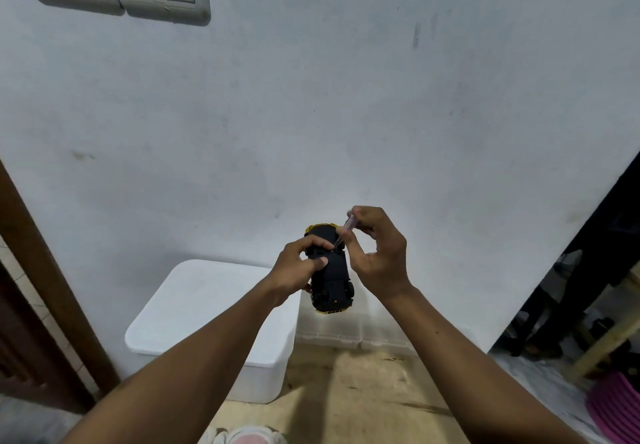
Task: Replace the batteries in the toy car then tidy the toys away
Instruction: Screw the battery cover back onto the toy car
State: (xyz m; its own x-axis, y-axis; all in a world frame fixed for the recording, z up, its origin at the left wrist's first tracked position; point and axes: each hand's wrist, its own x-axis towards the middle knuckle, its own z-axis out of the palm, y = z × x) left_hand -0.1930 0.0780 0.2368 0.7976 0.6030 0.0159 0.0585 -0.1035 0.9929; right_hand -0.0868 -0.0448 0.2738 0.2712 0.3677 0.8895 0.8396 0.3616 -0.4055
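A toy car [333, 281] is held upside down in the air, its black underside facing me and yellow bodywork showing at both ends. My left hand [300, 267] grips it from the left, thumb lying across the underside. My right hand [375, 253] pinches a small screwdriver [343, 234] with a clear pinkish handle. Its tip points down onto the underside near the car's far end. No batteries are visible.
A white lidded storage box [207, 319] sits on the floor below my left arm. A clear container [356, 334] stands against the wall behind the car. Wood flooring lies below, a brown door frame [45, 263] at left, dark furniture and a purple mat [616, 405] at right.
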